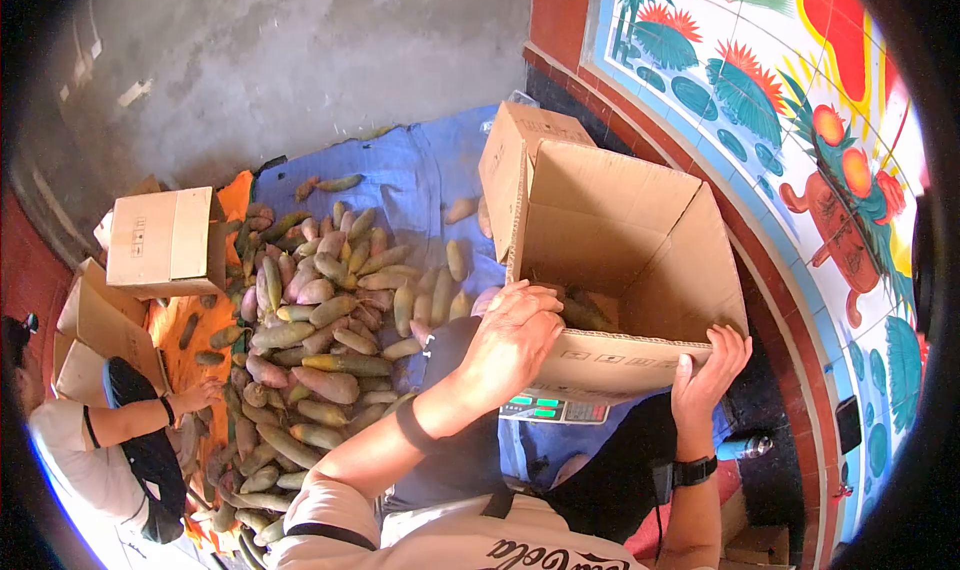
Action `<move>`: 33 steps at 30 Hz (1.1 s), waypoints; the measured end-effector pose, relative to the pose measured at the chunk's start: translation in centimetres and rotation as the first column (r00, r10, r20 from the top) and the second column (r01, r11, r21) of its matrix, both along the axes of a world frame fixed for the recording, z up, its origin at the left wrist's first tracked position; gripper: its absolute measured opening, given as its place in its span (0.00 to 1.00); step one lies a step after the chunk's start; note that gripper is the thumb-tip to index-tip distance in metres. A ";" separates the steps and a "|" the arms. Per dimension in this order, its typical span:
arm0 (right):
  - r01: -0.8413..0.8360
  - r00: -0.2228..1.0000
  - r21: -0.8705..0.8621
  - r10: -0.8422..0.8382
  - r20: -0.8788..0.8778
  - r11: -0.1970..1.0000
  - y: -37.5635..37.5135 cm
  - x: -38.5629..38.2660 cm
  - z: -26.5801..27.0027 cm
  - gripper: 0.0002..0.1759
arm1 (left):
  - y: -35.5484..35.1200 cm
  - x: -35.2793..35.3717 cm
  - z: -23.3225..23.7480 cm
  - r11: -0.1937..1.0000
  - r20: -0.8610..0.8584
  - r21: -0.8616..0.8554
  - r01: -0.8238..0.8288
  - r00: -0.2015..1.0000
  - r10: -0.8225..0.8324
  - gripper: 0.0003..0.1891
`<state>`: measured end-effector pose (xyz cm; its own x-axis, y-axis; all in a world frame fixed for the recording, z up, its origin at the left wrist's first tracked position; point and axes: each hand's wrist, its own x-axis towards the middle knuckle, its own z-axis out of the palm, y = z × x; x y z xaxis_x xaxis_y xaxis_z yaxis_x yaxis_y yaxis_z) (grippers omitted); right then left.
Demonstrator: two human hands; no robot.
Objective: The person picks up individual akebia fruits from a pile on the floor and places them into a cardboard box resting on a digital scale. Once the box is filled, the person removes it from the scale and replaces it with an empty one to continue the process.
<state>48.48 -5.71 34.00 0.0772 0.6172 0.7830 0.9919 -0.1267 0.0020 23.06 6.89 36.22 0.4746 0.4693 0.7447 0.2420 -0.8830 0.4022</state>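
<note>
An open cardboard box [615, 364] stands tilted in front of me, with a few green radishes [585, 312] partly visible in its shadowed bottom. My left hand [517, 332] grips its near left corner, fingers bent over the rim. At the near right corner, my right hand [708, 372] is closed on the rim, thumb on the outer side. A digital scale [553, 408] with green displays shows just under the box's near side; whether the box rests fully on it is hidden. To the left lies a large pile of green and pinkish radishes [325, 385].
Behind the held box is another cardboard box [548, 123]. A blue sheet [405, 160] and an orange sheet [185, 322] cover the floor. At left, a co-worker's hand [200, 395] reaches toward the pile, near another carton [160, 235]. A painted tile wall [745, 100] curves along the right.
</note>
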 end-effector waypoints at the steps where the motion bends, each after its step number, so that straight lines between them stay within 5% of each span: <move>1: -0.004 1.000 0.007 0.004 0.000 1.000 -0.1 0.0 -0.1 0.24 | 0.0 -0.2 -0.2 0.999 0.015 0.000 0.040 0.999 -0.040 0.09; 5: 0.006 1.000 0.000 -0.006 0.004 1.000 -0.1 0.0 -0.1 0.24 | -0.5 -1.1 0.0 0.999 0.034 -0.041 0.035 0.999 -0.034 0.10; 14: 0.011 1.000 0.001 -0.011 0.018 1.000 0.3 0.2 -0.3 0.24 | -0.3 -7.0 -3.4 0.958 -0.084 -0.031 -0.285 0.956 0.281 0.20; 22: 0.017 0.999 0.006 -0.017 0.036 1.000 0.3 0.4 -0.4 0.23 | 1.0 -16.4 -15.5 0.789 -0.360 -0.188 -0.584 0.789 0.498 0.09; 25: 0.024 0.998 0.009 -0.024 0.054 1.000 0.4 0.4 -0.5 0.22 | 0.1 -20.8 -23.3 0.750 -0.493 -0.192 -0.633 0.723 0.485 0.09; 27: 0.027 0.997 0.004 -0.027 0.074 1.000 0.5 0.6 -0.6 0.22 | -1.2 -23.3 -29.3 0.614 -0.786 -0.188 -0.766 0.492 0.373 0.10; 28: 0.033 0.995 0.005 -0.034 0.091 0.999 0.5 0.7 -0.7 0.21 | -1.8 -23.6 -30.2 0.608 -0.789 -0.198 -0.768 0.493 0.366 0.10; 30: 0.029 0.994 -0.003 -0.029 0.101 1.000 0.5 0.6 -0.6 0.22 | -3.6 -24.5 -32.1 0.385 -0.923 -0.337 -0.859 0.381 0.043 0.13; 33: 0.024 0.993 -0.016 -0.022 0.117 1.000 0.5 0.8 -0.7 0.23 | -7.1 -28.8 -43.2 0.406 -0.929 -0.367 -0.837 0.349 -0.122 0.15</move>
<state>49.24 -5.24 33.33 0.0003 0.6297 0.7768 0.9817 -0.1482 0.1197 -5.73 -0.21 -6.96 0.0869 0.8069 -0.5843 0.9931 -0.0235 0.1152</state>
